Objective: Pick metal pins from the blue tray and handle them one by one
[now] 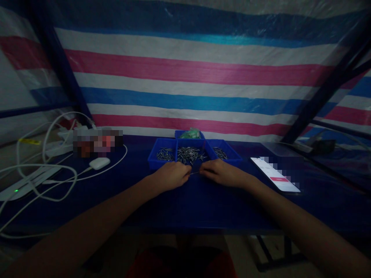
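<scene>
My left hand [173, 175] and my right hand [220, 172] rest on the dark blue table [185, 204], just in front of three blue trays. Both hands are closed in a pinch, and between them they hold a thin metal pin [194, 173], one end in each. The left tray [162, 153], the middle tray [190, 153] and the right tray [223, 152] each hold several small metal pins. Behind them a fourth blue tray [189, 134] holds greenish pieces.
A lit phone [275, 174] lies on the table to the right. To the left are a white earbud case [99, 163], white cables [43, 173] and a power strip [69, 139]. A striped tarp [185, 77] closes the back; dark metal posts stand at both sides.
</scene>
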`<act>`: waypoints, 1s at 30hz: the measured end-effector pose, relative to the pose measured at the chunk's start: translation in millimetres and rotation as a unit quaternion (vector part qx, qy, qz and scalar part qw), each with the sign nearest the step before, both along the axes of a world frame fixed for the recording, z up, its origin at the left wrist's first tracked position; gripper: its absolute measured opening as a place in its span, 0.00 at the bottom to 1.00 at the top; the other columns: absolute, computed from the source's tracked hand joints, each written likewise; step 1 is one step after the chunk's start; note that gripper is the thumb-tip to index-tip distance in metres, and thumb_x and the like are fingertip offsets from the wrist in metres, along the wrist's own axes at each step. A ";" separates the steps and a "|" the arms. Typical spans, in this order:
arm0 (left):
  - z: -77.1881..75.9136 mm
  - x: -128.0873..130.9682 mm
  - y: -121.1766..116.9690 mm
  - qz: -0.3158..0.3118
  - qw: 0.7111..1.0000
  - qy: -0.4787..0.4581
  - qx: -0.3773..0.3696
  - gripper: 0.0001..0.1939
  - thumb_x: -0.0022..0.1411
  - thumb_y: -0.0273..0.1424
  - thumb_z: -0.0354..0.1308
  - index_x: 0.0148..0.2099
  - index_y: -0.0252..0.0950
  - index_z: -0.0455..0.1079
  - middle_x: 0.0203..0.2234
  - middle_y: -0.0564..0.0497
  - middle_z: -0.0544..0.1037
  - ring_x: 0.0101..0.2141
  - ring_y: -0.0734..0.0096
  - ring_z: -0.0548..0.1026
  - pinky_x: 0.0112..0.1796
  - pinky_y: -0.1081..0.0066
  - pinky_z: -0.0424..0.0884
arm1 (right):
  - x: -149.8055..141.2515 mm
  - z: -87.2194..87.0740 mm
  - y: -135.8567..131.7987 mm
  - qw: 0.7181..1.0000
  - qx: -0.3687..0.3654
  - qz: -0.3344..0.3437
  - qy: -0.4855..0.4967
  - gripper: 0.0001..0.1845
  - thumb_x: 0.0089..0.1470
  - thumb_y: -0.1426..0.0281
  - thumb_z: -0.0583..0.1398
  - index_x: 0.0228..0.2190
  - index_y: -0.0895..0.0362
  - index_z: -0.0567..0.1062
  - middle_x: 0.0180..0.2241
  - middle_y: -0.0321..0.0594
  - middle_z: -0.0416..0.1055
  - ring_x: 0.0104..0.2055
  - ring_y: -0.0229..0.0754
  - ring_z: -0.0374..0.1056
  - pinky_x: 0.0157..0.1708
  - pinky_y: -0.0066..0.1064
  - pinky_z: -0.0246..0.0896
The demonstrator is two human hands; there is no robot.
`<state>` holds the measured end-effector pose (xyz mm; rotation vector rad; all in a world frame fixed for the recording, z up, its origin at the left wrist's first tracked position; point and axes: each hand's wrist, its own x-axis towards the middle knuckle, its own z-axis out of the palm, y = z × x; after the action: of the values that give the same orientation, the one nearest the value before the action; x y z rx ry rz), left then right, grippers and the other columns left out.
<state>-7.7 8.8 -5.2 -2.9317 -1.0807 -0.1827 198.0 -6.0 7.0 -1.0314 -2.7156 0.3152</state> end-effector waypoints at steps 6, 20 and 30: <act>4.4 1.6 -1.8 0.003 0.999 -0.013 0.029 0.12 0.61 0.32 0.40 0.36 0.35 0.64 0.24 0.49 0.72 0.25 0.69 0.70 0.24 0.72 0.60 | 1.5 -3.7 1.7 1.000 0.010 0.003 -0.022 0.08 0.54 0.74 0.50 0.29 0.59 0.68 0.28 0.39 0.67 0.29 0.36 0.62 0.31 0.27 0.54; 10.6 6.2 -5.3 0.012 0.996 -0.076 0.040 0.16 0.62 0.34 0.39 0.30 0.34 0.65 0.22 0.50 0.71 0.25 0.73 0.69 0.26 0.73 0.58 | -0.9 1.6 -1.9 0.998 0.047 -0.033 -0.006 0.10 0.57 0.70 0.47 0.27 0.58 0.65 0.26 0.39 0.67 0.26 0.35 0.62 0.27 0.27 0.52; 6.1 4.5 -1.8 -0.006 0.995 -0.098 0.029 0.12 0.61 0.35 0.44 0.40 0.35 0.64 0.29 0.51 0.73 0.30 0.72 0.70 0.30 0.73 0.61 | -0.2 3.9 -3.4 0.999 0.034 -0.028 0.016 0.09 0.58 0.71 0.46 0.28 0.58 0.63 0.24 0.37 0.65 0.24 0.34 0.60 0.26 0.27 0.52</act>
<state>-3.2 7.0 0.9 -2.9171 -1.0585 -0.5041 197.8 -9.4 10.9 -1.0720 -2.6443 0.2251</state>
